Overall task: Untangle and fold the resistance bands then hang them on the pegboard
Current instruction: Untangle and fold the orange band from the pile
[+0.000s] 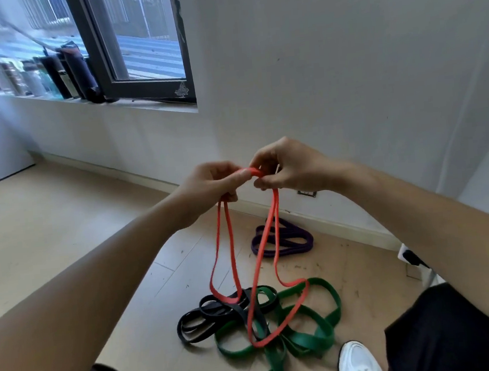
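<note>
Held the red band (218,246) up in front with both hands close together, almost touching. Clamped the left hand (212,185) round the band's top bend, fingers curled, thumb laid along the strip. Pinched the same bend from the other side with the right hand (287,166), fingers curled in over it. Had the rest of the band hanging down in two long narrow loops, one from each hand: the shorter loop under the left hand ending over the black band (218,307), the longer one under the right hand reaching down across the green band (310,342). Could not tell whether the red loops were threaded through those two or merely hanging in front of them. Saw the black and green bands lying in a tangled heap on the pale floor (64,230), overlapping each other where they met. Saw the purple band (283,242) lying apart from that heap, coiled near the foot of the white wall (345,73). Kept a white shoe (359,361) on the floor just beside the green band, with dark trousers (457,329) above it. Saw a window (136,46) up to the left, with dark bottles (73,70) lined along its sill.
</note>
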The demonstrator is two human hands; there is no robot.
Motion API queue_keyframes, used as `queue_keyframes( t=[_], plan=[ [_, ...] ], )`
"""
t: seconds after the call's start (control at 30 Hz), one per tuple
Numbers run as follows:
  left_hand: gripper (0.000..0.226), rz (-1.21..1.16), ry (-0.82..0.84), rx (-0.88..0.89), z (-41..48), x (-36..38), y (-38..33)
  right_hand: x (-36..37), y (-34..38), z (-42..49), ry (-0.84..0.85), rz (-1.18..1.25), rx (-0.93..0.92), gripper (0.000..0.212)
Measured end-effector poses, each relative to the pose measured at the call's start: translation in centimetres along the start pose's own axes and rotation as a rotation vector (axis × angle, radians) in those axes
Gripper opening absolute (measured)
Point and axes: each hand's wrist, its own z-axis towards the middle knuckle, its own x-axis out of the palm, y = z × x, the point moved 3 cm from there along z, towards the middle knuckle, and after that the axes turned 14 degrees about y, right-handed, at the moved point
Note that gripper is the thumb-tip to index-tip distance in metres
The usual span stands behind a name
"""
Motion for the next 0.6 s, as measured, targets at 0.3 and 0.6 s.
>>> queue_keyframes(
  t=[0.3, 0.6],
  plan=[
    [0.027, -0.078, -0.292, 0.189, -0.9, -2.1, -1.5, 0.9, -2.5, 0.8, 0.074, 0.106, 0.132, 0.006],
    [0.034, -0.122, -0.336, 0.088, -2.6, -4.8, 1.3, -2.8, -1.5, -0.5, -0.097, 0.141, 0.047, 0.016]
  ],
)
